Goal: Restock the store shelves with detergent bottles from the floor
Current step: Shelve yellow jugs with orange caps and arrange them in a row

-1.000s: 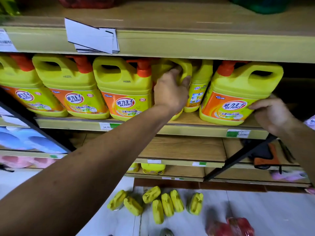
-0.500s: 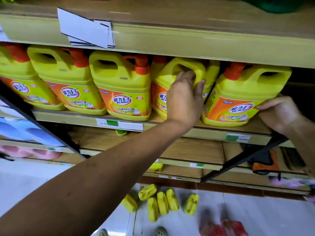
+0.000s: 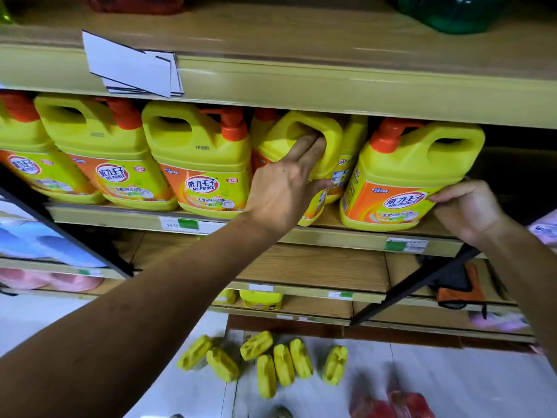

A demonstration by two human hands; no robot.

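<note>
A row of yellow detergent jugs with orange pump caps stands on the middle shelf [image 3: 316, 236]. My left hand [image 3: 286, 185] grips the handle of a tilted yellow jug [image 3: 319, 137], fingers hooked into the handle hole and thumb round the handle's outer side. My right hand [image 3: 465, 206] holds the lower right side of the rightmost jug [image 3: 413, 176], fingers curled on its edge. Several more yellow bottles [image 3: 271, 360] lie on the white floor below.
The upper shelf [image 3: 301, 82] overhangs the jugs, with white paper tags [image 3: 132, 67] stuck to its edge. Lower shelves hold one yellow bottle [image 3: 260, 300] and an orange-black item [image 3: 461, 285]. Red packages [image 3: 398, 405] lie on the floor. Black diagonal braces cross both sides.
My left hand has pulled the tilted jug forward and its fingers have gone deeper into the handle hole. My right hand stays on the rightmost jug. The camera has shifted slightly.
</note>
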